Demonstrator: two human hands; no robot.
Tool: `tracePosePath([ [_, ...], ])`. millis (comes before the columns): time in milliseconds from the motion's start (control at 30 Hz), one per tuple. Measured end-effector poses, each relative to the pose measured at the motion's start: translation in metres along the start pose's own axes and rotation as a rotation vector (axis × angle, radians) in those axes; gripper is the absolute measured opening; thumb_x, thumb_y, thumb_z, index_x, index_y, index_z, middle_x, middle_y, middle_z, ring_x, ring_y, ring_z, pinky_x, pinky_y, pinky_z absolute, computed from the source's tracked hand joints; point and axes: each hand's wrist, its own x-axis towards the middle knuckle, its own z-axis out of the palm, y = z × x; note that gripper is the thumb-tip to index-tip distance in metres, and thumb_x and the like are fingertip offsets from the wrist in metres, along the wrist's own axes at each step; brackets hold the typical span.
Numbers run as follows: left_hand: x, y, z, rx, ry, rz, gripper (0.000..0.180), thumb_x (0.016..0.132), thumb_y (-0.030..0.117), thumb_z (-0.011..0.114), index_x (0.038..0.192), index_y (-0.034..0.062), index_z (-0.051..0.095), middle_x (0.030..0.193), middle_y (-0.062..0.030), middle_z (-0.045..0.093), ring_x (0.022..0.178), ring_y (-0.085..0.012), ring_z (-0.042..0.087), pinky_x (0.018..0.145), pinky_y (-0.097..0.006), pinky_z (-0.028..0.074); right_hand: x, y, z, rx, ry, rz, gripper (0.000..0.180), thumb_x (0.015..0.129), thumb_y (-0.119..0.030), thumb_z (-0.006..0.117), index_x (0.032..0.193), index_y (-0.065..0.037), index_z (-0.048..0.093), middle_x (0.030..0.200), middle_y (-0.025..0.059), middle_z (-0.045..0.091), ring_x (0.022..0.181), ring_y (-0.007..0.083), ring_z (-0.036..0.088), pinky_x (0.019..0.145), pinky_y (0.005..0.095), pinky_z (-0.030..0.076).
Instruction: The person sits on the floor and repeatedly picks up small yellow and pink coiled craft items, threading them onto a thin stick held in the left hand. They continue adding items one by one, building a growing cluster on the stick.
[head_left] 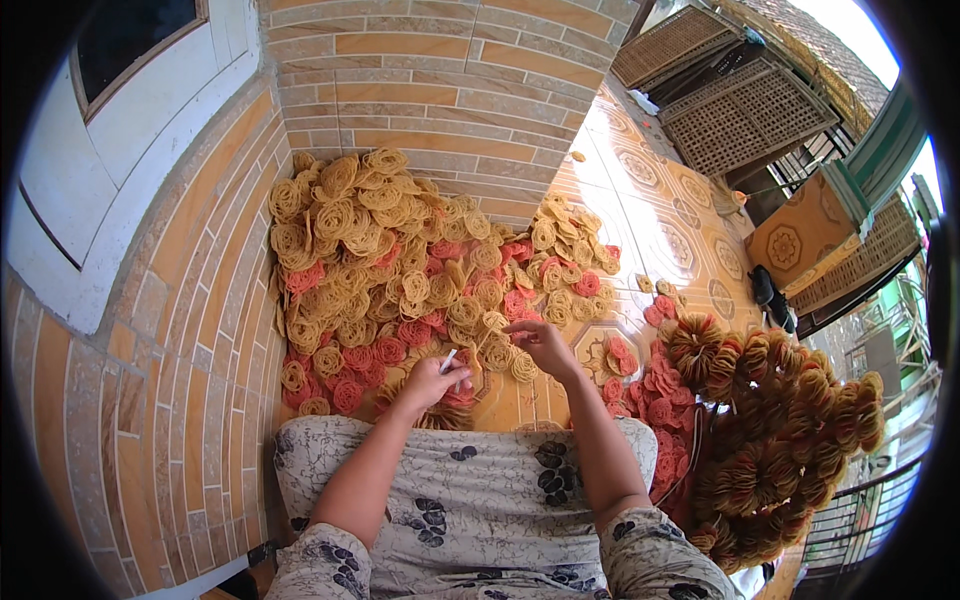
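Observation:
My left hand (437, 382) is closed around a thin white stick (449, 360) that points up from the fingers. Just beside it, a swirled reddish disc (458, 395) shows under the fingers. To its right, my right hand (545, 348) is pinched, its fingertips pointing left beside a pale tan swirled disc (494, 320); what they grip is too small to make out. Both hands hover over a large heap of tan, lacy discs (350, 225) that look like dried swirled crackers. Red discs of the same kind (390, 349) are mixed in.
At the right hang or lie thick strung bundles of tan and red discs (770, 430), beside a pile of red discs (665, 395). A brick-patterned wall (420, 90) bounds the heap. Woven racks (745, 112), a tiled block (800, 235) and dark shoes (770, 298) stand farther right.

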Motion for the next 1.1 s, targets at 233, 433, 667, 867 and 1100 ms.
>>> tracePosePath([
  [233, 0.005, -0.007, 0.000, 0.088, 0.071, 0.004, 0.017, 0.088, 0.015, 0.064, 0.082, -0.0007, 0.066, 0.074, -0.0058, 0.068, 0.065, -0.0094, 0.060, 0.064, -0.025, 0.048, 0.017, 0.015, 0.023, -0.982, 0.392, -0.179, 0.026, 0.081, -0.020, 0.069, 0.105, -0.011, 0.067, 0.093, 0.0075, 0.065, 0.086, 0.0261, 0.062, 0.075, 0.0366, 0.048],
  [433, 0.005, -0.007, 0.000, 0.155, 0.085, 0.039, 0.017, 0.086, 0.016, 0.065, 0.081, 0.0002, 0.067, 0.074, -0.0060, 0.069, 0.066, -0.0102, 0.062, 0.064, -0.026, 0.048, 0.019, 0.001, 0.009, 0.006, 0.362, 0.066, 0.016, 0.084, -0.014, 0.065, 0.093, -0.001, 0.067, 0.082, 0.0084, 0.069, 0.070, 0.0152, 0.064, 0.067, 0.0283, 0.049],
  [667, 0.004, -0.006, 0.000, 0.192, 0.097, 0.053, 0.018, 0.086, 0.018, 0.065, 0.083, 0.0006, 0.068, 0.074, -0.0053, 0.069, 0.067, -0.0110, 0.063, 0.065, -0.027, 0.048, 0.002, -0.023, 0.011, -0.071, 0.322, -0.017, 0.017, 0.086, -0.019, 0.067, 0.093, -0.003, 0.068, 0.082, 0.0056, 0.067, 0.074, 0.0108, 0.060, 0.066, 0.0267, 0.047],
  [867, 0.003, -0.004, -0.002, 0.194, 0.152, 0.066, 0.018, 0.086, 0.017, 0.065, 0.082, -0.0002, 0.067, 0.074, -0.0061, 0.069, 0.065, -0.0115, 0.063, 0.064, -0.026, 0.048, 0.011, -0.012, 0.028, -0.469, 0.221, -0.066, 0.022, 0.087, -0.027, 0.061, 0.094, -0.008, 0.070, 0.091, 0.0092, 0.065, 0.084, 0.0252, 0.062, 0.076, 0.0382, 0.046],
  [1100, 0.002, -0.001, -0.001, 0.301, 0.118, 0.029, 0.019, 0.085, 0.019, 0.066, 0.082, 0.0006, 0.067, 0.072, -0.0047, 0.069, 0.063, -0.0096, 0.061, 0.060, -0.026, 0.047, 0.019, 0.010, 0.023, -0.466, 0.364, 0.072, 0.021, 0.081, -0.027, 0.066, 0.091, -0.009, 0.071, 0.089, 0.0075, 0.066, 0.084, 0.0248, 0.062, 0.076, 0.0381, 0.045],
])
